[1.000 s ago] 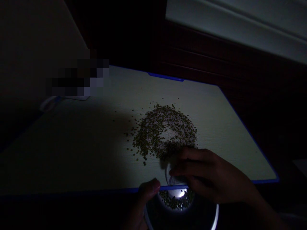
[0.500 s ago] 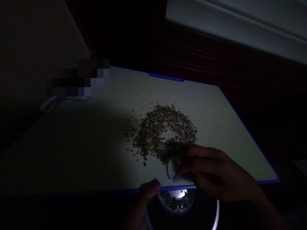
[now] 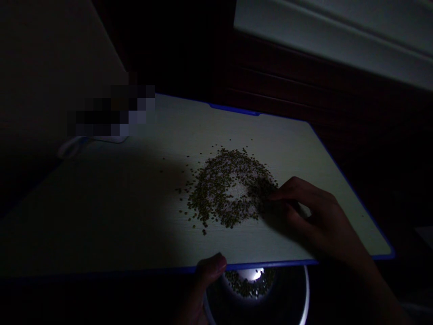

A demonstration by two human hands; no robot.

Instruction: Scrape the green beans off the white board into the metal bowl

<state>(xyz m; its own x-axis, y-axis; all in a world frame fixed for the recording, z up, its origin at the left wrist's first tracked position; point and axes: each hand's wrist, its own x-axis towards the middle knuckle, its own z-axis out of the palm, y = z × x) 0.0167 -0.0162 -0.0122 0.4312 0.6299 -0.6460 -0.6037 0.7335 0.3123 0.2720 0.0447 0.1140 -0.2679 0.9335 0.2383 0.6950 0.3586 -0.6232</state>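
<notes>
Two hands at work: right hand (image 3: 314,214), fingers curled, touches the bean pile (image 3: 232,187) on the counter (image 3: 135,203); left hand (image 3: 204,282) grips the bowl (image 3: 304,298) below the counter's edge.

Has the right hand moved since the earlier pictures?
Yes. The right hand has gone from the table's near blue edge up to the bean pile.

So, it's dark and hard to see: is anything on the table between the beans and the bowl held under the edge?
Nothing visible: bare table lies between the beans and the bowl; the right hand sits beside them.
</notes>
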